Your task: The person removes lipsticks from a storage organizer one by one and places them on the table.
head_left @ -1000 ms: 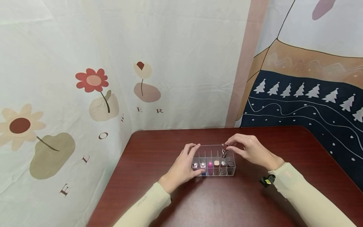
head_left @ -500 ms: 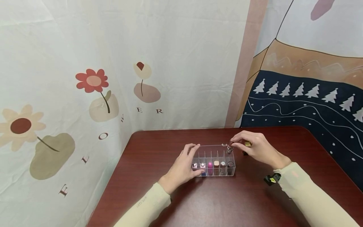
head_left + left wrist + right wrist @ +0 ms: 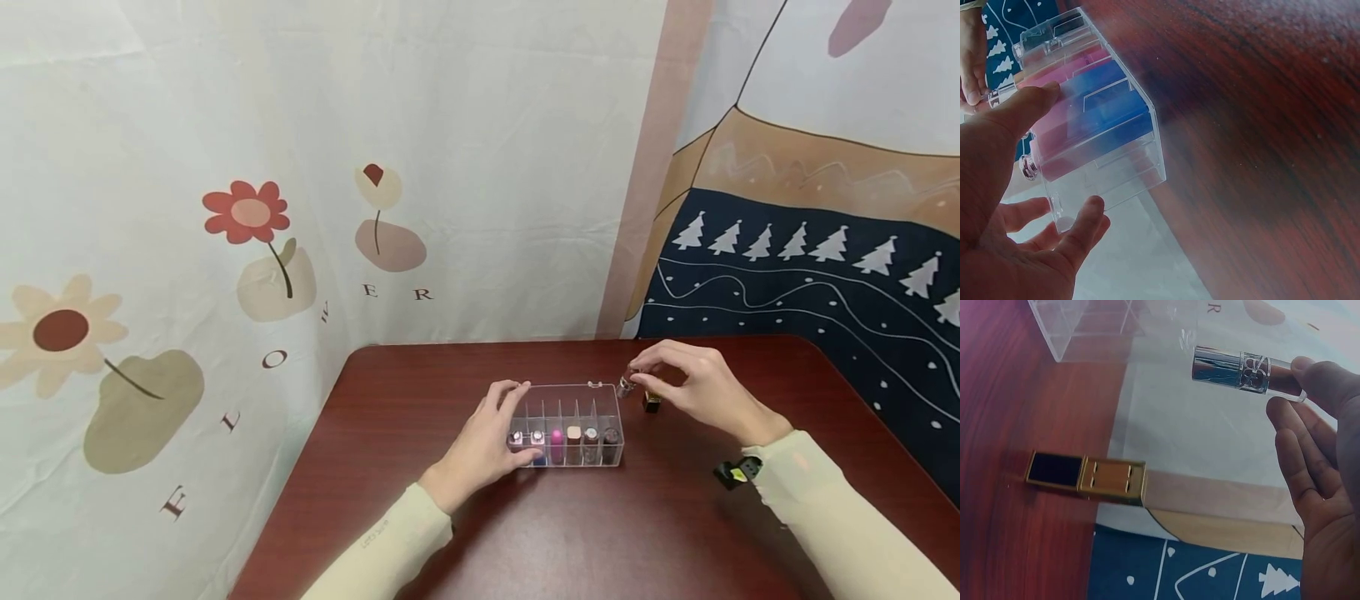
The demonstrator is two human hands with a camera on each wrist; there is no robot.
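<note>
My left hand (image 3: pixel 480 437) holds the left end of a clear lipstick organizer (image 3: pixel 555 386), thumb in front and fingers behind. In the organizer's front row stand several lipsticks, among them a magenta one (image 3: pixel 557 445); pink and blue tubes (image 3: pixel 1107 103) show through the side in the left wrist view. The back compartments have nothing in them. Between thumb and fingertips, my right hand (image 3: pixel 697 383) pinches the clear end of a silver lipstick tube (image 3: pixel 1235 370). The tube hangs tilted just past the organizer's back right corner. Close by, a black and gold lipstick (image 3: pixel 1088 475) stands upright on the table.
A dark red-brown wooden table (image 3: pixel 570 533) carries everything. Behind it hangs a pale curtain (image 3: pixel 510 208) with flower prints, and at the right a navy cloth (image 3: pixel 795 283) with white trees.
My right hand has carried the silver lipstick tube rightward, out from over the organizer's back row. The black and gold lipstick has come into view. My left hand stays on the organizer.
</note>
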